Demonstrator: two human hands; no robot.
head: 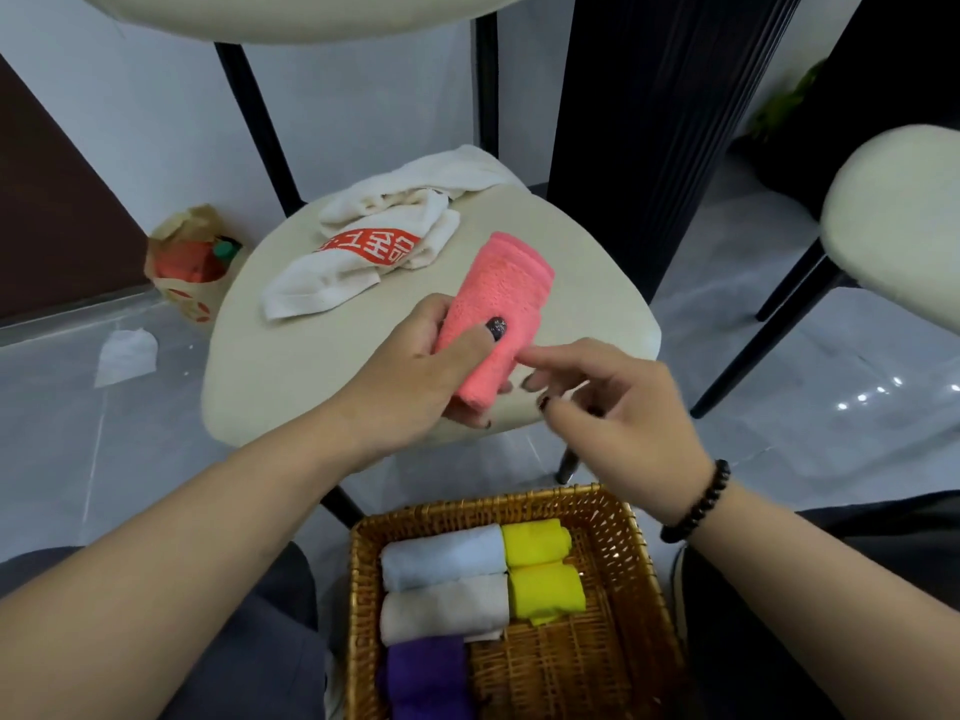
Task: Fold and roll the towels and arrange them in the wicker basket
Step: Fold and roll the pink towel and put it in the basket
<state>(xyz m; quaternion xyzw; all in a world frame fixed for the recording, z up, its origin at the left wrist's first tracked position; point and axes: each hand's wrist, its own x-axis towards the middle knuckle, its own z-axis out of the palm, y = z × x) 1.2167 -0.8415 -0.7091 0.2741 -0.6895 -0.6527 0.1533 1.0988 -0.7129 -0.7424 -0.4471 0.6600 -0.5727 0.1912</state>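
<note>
A cream chair seat (291, 366) is seen under both hands. On it, past the left hand and a bit to its left, a white towel (374, 246) with red letters is left in a loose heap.

Below the hands, close to the person, a wicker basket (618, 532) is placed on the floor between the knees. Five rolled towels are packed in it. A pale blue roll (441, 556) is laid by the far wall, and a grey roll (441, 608) is tucked right behind it, touching it. A purple roll (426, 678) is set nearest the person. Two yellow rolls (540, 569) are pushed up against the right ends of the blue and grey ones. The right near part of the basket floor is bare.

A pink towel (498, 304) is rolled up and held above the chair seat. It is gripped near its lower end by the left hand (415, 376), with the fingers curled under it and the thumb pressed on top. Its far end sticks up and away from that hand.

The right hand (613, 402) is held just to the right of the pink roll. Its fingers are loosely bent and spread, and nothing is held in them. One fingertip is seen very close to the roll, but a touch cannot be told. A black bead bracelet (701, 504) is worn on the right wrist.

To the far left of the left hand, a paper bag (182, 288) is stood on the floor.
</note>
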